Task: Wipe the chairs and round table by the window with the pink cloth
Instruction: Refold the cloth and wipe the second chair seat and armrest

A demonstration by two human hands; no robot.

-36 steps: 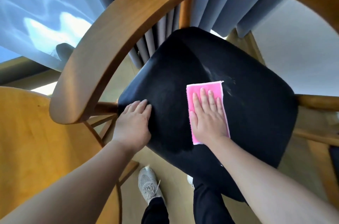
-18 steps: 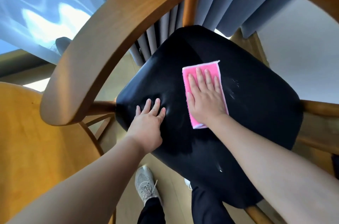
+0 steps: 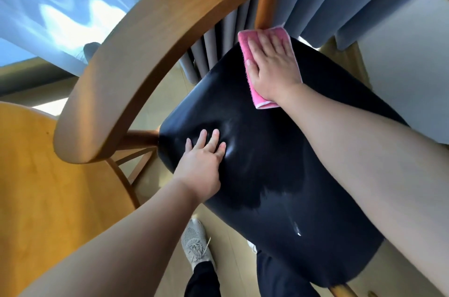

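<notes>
The pink cloth (image 3: pixel 258 95) lies flat at the far edge of the chair's black seat (image 3: pixel 279 175). The round wooden table (image 3: pixel 48 187) stands just beside the chair.

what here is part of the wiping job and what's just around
In the job:
pink cloth under the right hand
black chair seat, left hand flat on it
wooden chair back
round table

Just around:
grey curtain
sheer curtain
shoe
</notes>
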